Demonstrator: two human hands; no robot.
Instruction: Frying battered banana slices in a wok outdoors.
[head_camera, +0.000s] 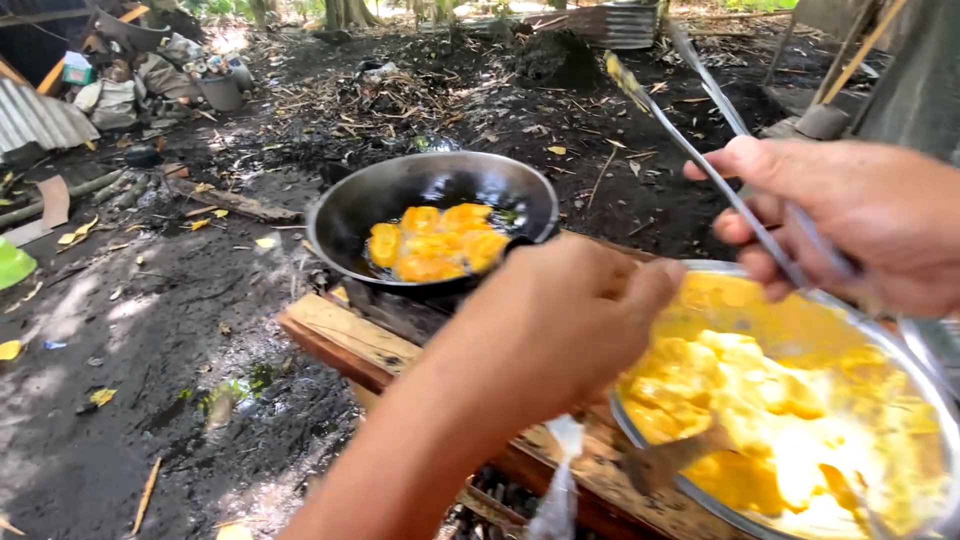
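— Our left hand (560, 320) grips a utensil (665, 460) in the batter bowl (930, 390), fingers clenched.
— And our right hand (860, 225) clasps tongs (700, 150); slices (435, 242) sit in the wok (345, 215).

I am looking at an outdoor cooking spot in a backyard, not a fitted kitchen. A blackened wok (432, 215) with yellow battered pieces frying in it sits low over bare, dark, ash-stained earth (150, 330). Just beside the wok, on its near side, rough wooden planks (345, 340) serve as a bench. Behind the wok lie dry leaves and twigs (390, 95), and further back a corrugated metal sheet (610, 22). Well to the wok's left, pots and household clutter (160, 70) are heaped on the ground.
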